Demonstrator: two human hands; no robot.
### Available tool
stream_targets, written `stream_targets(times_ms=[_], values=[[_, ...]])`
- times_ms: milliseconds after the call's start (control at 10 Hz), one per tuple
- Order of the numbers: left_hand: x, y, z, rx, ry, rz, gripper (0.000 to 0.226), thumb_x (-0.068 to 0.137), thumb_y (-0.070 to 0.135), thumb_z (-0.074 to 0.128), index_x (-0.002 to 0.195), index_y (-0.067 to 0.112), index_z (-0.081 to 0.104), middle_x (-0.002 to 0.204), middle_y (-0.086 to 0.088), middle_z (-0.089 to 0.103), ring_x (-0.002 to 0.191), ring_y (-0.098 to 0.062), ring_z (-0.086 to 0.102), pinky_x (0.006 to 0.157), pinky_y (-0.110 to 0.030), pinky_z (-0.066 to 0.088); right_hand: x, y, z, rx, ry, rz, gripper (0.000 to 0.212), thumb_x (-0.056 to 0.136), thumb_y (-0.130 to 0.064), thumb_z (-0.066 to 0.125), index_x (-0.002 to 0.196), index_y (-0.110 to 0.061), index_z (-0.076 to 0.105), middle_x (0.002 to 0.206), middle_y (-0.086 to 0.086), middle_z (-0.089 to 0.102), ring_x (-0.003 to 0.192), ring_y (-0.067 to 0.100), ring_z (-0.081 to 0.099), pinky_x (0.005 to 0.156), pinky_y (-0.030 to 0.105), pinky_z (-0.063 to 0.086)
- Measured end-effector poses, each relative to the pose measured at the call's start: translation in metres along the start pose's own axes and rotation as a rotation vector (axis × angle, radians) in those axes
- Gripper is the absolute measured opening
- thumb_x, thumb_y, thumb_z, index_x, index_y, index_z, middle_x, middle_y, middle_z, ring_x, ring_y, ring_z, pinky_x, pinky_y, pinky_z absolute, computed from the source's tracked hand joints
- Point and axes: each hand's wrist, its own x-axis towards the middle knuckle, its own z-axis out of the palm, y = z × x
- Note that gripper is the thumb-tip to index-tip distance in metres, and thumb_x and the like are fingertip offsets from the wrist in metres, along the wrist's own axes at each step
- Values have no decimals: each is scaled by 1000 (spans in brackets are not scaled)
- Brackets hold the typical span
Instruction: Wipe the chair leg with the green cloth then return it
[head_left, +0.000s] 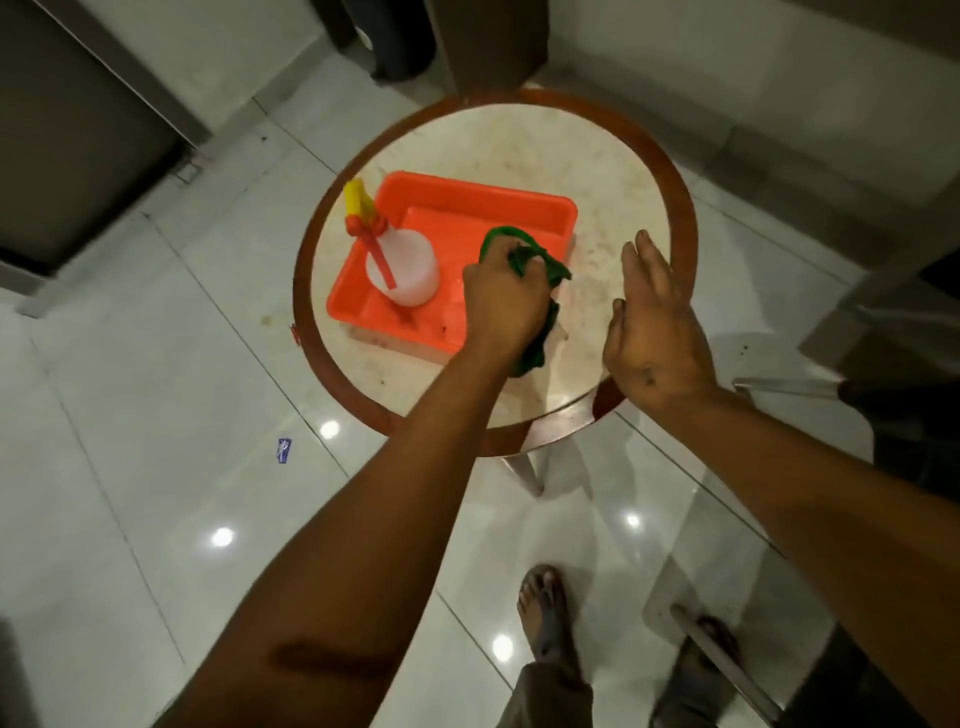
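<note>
My left hand (504, 301) is shut on the green cloth (540, 270), which is bunched up over the right end of an orange tray (467, 208); part of the cloth hangs below my palm over the tray's near edge. My right hand (654, 332) hovers open, fingers spread, above the right side of the round table (597, 156). Nothing is in it. A pale furniture leg (524, 470) shows under the table's near edge.
A white spray bottle (405, 265) with a red and yellow trigger stands in the tray's left half. The glossy tiled floor (156, 467) surrounds the table. My sandalled feet (545, 613) are below, a glass surface with a metal frame (727, 670) at right.
</note>
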Motion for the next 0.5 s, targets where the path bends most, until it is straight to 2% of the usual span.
stream_targets(times_ms=[100, 200, 300, 400, 500], values=[[25, -12, 0, 103, -3, -15, 29, 97, 20, 53, 124, 11, 61, 128, -22, 61, 99, -27, 57, 81, -26, 39, 11, -4, 10, -122, -61, -24, 67, 102, -16, 54, 161, -6, 24, 172, 14, 17, 158, 33, 19, 129, 46, 23], [36, -28, 8, 194, -88, -62, 38, 100, 26, 52, 137, 16, 56, 147, -25, 45, 110, -29, 54, 91, -27, 39, 17, -2, 13, -233, -105, -47, 67, 104, -25, 53, 162, -7, 23, 172, 16, 16, 160, 33, 15, 130, 45, 14], [39, -47, 15, 389, -251, -82, 53, 103, 33, 48, 153, 18, 43, 160, -32, 32, 144, -46, 39, 116, -43, 38, 19, 1, 6, -311, -125, -26, 67, 103, -25, 55, 161, -11, 25, 172, 15, 14, 160, 33, 12, 130, 44, 11], [35, -44, 10, 440, -265, -80, 59, 102, 40, 47, 157, 20, 37, 162, -37, 24, 147, -56, 28, 121, -54, 34, 19, 0, -15, -385, -137, -36, 75, 99, -31, 63, 161, -17, 23, 172, 16, 13, 160, 35, 11, 130, 46, 10], [29, -22, -2, 426, -205, -34, 67, 99, 47, 49, 159, 22, 32, 164, -34, 26, 152, -56, 20, 123, -60, 28, 23, -15, -54, -443, -116, -30, 86, 96, -31, 67, 162, -19, 13, 172, 16, 13, 159, 36, 14, 130, 48, 15]])
